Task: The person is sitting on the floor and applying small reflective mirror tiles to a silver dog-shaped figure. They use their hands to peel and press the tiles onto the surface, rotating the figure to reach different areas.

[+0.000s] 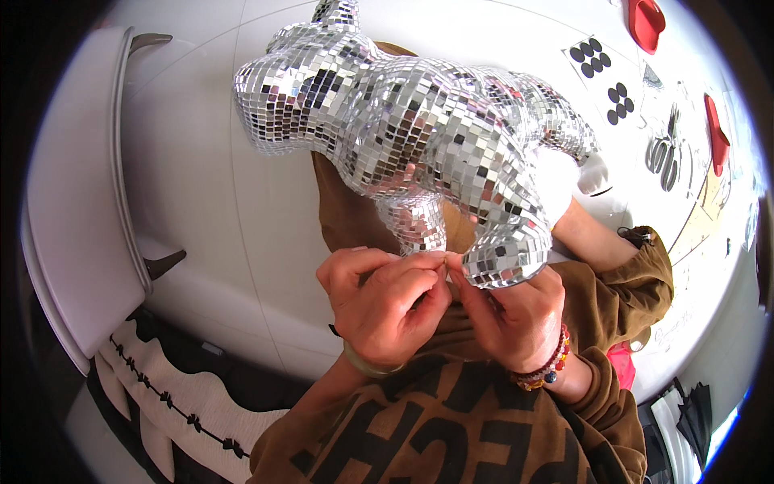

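Observation:
A mirror-tiled animal figure (417, 127) lies in front of me, its head to the left and its legs towards me. My left hand (387, 296) and my right hand (520, 314) meet just below it, beside the rounded end of its nearest leg (508, 257). Thumbs and forefingers of both hands pinch a tiny yellowish piece (446, 261), too small to identify. Part of my right hand is behind that leg end. Brown cloth (341, 206) shows beneath the figure, and the mirror tiles reflect parts of my hands.
Scissors (665, 148) lie on the pale tiled floor (187, 199) at right, near a sheet with black discs (591, 57) and two red objects (646, 24). At left stands pale furniture (72, 181) with brown legs. A bent leg's brown cuff (644, 260) is at right.

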Available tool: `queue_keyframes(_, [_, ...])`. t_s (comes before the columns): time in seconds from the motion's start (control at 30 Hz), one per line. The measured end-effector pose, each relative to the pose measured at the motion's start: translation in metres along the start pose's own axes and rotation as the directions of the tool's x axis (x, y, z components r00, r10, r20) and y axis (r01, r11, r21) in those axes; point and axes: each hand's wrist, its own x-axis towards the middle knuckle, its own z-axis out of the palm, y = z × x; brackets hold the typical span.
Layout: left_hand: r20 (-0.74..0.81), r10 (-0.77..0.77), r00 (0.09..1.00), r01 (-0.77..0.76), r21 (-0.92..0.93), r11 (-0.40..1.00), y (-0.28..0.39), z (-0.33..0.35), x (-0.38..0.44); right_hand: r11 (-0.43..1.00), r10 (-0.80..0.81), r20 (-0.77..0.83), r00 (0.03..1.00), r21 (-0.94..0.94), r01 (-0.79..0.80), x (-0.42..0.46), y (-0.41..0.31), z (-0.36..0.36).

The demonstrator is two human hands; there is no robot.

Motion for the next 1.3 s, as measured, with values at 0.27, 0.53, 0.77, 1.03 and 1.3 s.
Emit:
queue_keyframes(0.27, [-0.020,-0.136,0.990,0.133,-0.122,0.984,0.000,0.002,-0.001,0.997,-0.061,-0.003,0.998,0.036,0.061,0.003,0.002,-0.001])
queue_keyframes(0.53, [0.008,-0.186,0.983,0.178,-0.330,0.927,-0.006,0.006,-0.002,0.784,0.209,0.260,0.943,0.532,-0.321,-0.002,0.026,0.000])
queue_keyframes(0.77, [0.052,-0.151,0.987,0.159,-0.387,0.908,-0.014,0.001,-0.004,0.712,0.345,0.336,0.877,0.515,-0.477,0.006,0.022,0.001])
queue_keyframes(1.03, [0.103,-0.182,0.978,0.210,-0.514,0.832,-0.023,0.003,-0.009,0.866,0.207,0.236,0.949,0.408,-0.290,0.002,0.021,0.000])
queue_keyframes(1.3, [0.068,-0.193,0.979,0.199,-0.548,0.812,-0.025,0.004,-0.015,0.921,0.194,0.157,0.968,0.310,-0.235,-0.003,0.023,0.006])
